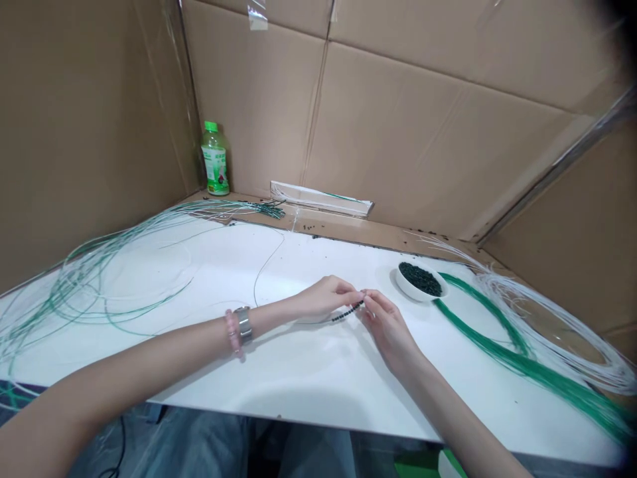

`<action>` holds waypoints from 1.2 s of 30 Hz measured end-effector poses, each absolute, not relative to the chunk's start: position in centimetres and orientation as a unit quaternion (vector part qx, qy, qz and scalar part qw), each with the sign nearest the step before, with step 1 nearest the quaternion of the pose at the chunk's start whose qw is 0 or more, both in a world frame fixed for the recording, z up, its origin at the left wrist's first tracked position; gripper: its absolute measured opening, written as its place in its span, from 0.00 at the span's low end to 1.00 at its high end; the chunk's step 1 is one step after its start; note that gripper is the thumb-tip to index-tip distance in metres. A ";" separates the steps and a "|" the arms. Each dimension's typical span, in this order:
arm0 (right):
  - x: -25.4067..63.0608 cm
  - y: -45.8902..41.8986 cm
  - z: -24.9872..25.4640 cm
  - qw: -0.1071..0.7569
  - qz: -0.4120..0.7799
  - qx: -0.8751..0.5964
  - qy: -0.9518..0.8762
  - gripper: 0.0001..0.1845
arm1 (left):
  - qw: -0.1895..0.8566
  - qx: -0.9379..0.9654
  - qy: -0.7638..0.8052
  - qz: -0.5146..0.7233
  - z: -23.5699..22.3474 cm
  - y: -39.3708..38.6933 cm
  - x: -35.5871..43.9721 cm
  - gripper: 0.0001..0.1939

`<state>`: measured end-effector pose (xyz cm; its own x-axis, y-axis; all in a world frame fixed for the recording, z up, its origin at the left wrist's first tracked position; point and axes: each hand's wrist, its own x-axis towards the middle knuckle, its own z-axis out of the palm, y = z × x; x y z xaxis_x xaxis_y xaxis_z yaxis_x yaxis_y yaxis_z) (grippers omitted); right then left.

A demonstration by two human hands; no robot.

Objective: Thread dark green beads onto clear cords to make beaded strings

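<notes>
My left hand point(331, 297) and my right hand point(385, 325) meet over the white tabletop, fingertips pinched together at one end of a short string of dark beads point(347, 312). The row of beads slants down to the left below my left fingers, and a thin wire runs on from it beneath my left forearm. Both hands are closed; what sits right between the fingertips is too small to make out. To the right of my right hand stands a white bowl point(407, 287) filled with small dark beads point(421, 279).
Loose green and white wires point(99, 265) spread over the left side, bunched at dark beaded ends. Green strands point(522, 365) and a white wire coil point(587, 332) lie at the right. A green-capped bottle point(215, 162) and a white strip point(318, 198) stand near the cardboard walls point(423, 113).
</notes>
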<state>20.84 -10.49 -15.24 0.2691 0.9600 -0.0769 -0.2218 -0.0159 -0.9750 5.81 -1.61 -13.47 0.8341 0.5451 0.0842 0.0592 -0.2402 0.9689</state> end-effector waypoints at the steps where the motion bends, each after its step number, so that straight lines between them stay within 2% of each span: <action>1: 20.7 -10.4 -15.3 0.608 0.492 -0.512 -0.356 0.15 | 0.627 0.727 0.190 0.207 -13.9 -1.7 6.5 0.20; 7: 20.4 -10.2 -15.6 0.624 0.495 -0.490 -0.354 0.14 | 0.715 0.635 0.195 0.217 -14.5 -2.4 7.2 0.15; 12: 20.1 -10.4 -15.7 0.630 0.502 -0.472 -0.357 0.11 | 0.745 0.612 0.174 0.200 -14.6 -2.3 7.2 0.13; 22: 19.6 -10.6 -15.5 0.658 0.484 -0.478 -0.321 0.10 | 0.768 0.585 0.169 0.199 -14.9 -1.8 7.0 0.15; 28: 19.6 -10.4 -15.9 0.678 0.454 -0.497 -0.294 0.11 | 0.715 0.614 0.242 0.233 -15.3 -2.7 7.2 0.15; 36: 19.5 -10.5 -16.1 0.700 0.435 -0.504 -0.259 0.11 | 0.711 0.615 0.255 0.227 -15.9 -2.5 7.1 0.14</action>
